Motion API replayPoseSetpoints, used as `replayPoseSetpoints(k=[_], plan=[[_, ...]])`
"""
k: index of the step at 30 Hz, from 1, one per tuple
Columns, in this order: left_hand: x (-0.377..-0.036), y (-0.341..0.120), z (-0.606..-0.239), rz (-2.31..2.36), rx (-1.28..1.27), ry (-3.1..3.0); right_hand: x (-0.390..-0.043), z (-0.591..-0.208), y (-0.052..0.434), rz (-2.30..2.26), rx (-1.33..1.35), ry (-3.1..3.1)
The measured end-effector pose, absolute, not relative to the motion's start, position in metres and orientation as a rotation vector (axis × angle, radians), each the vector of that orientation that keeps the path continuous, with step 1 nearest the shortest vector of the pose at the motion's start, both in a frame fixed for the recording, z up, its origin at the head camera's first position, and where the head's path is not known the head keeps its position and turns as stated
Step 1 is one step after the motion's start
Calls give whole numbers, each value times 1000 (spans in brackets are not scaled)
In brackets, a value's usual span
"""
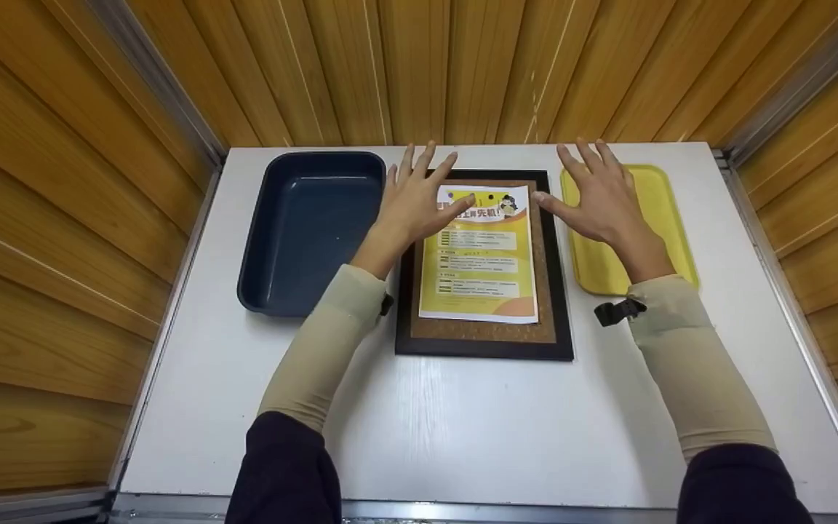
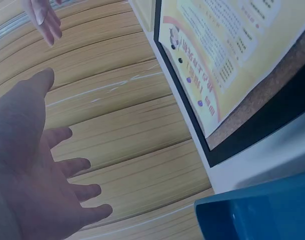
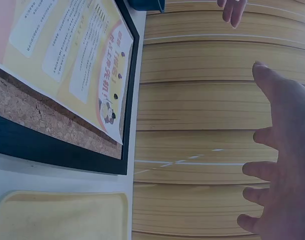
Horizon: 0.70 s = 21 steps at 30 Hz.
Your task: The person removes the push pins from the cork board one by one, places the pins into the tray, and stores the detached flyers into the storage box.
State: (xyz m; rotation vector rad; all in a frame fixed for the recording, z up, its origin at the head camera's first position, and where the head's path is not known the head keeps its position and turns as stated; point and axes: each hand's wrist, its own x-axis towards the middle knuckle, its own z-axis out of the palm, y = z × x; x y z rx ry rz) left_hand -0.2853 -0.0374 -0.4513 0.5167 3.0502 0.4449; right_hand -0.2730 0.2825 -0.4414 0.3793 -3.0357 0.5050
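Observation:
Both hands are raised over the far part of the table, with fingers spread and nothing held. In the head view my left hand (image 1: pixel 415 200) overlaps the upper left corner of a black-framed cork board (image 1: pixel 484 332). My right hand (image 1: pixel 597 196) is between the board and a yellow tray (image 1: pixel 666 225), overlapping the tray's left side. A printed yellow and white poster (image 1: pixel 477 269) lies on the cork. Along its top edge, several small dark and purple pins (image 3: pixel 115 96) show in the wrist views. Its lower edge stands slightly off the cork.
A deep dark blue bin (image 1: pixel 302 240) stands to the left of the board, its inside showing nothing. The white table (image 1: pixel 463 422) is enclosed by wood-slat walls (image 1: pixel 419 73) at the back and sides, with metal rails along the edges.

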Motion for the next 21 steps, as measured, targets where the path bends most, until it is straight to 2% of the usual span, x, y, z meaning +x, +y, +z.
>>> replayPoseSetpoints(k=[10,21], plan=[[-280,-21,-472,475,526,3061,-276,-455,285,543,405,-2983],[-266,-6,-508,580,443,3007,-287,-495,261,815,435,-2839]])
